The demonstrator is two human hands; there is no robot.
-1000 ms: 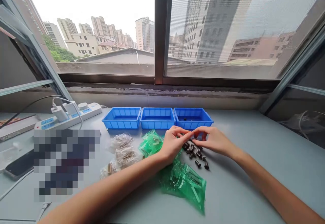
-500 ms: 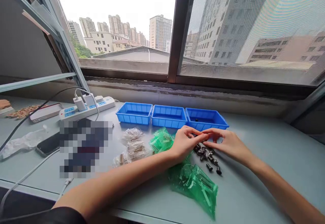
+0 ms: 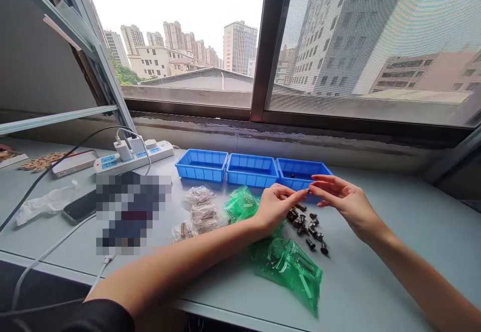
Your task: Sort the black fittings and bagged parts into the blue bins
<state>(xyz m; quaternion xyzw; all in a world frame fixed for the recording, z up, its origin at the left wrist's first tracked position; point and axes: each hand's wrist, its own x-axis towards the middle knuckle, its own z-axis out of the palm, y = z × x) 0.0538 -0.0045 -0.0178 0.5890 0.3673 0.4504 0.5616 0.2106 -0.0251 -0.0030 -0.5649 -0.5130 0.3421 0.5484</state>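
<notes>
My left hand (image 3: pixel 276 207) and my right hand (image 3: pixel 347 204) meet at the fingertips above a loose pile of dark metal bolts (image 3: pixel 311 229). Each pinches with thumb and fingers. Between them shows only a tiny dark bit, too small to name. Beneath my left wrist lie green plastic bags; the front green bag (image 3: pixel 289 272) has metal pieces inside, and the back green bag (image 3: pixel 240 204) is partly covered by the hand. Behind my hands, the right blue bin (image 3: pixel 302 172) holds a small dark piece.
Two more blue bins, the left bin (image 3: pixel 202 171) and the middle bin (image 3: pixel 252 175), stand below the window. Small clear bags (image 3: pixel 205 216) of metal parts lie left of my left hand. Farther left are a power strip (image 3: pixel 161 150), a phone (image 3: pixel 80 206) and cables.
My right hand has risen slightly and shifted right, its other fingers lifting away from my left hand. More of the bolt pile shows. The whole view has shifted a little.
</notes>
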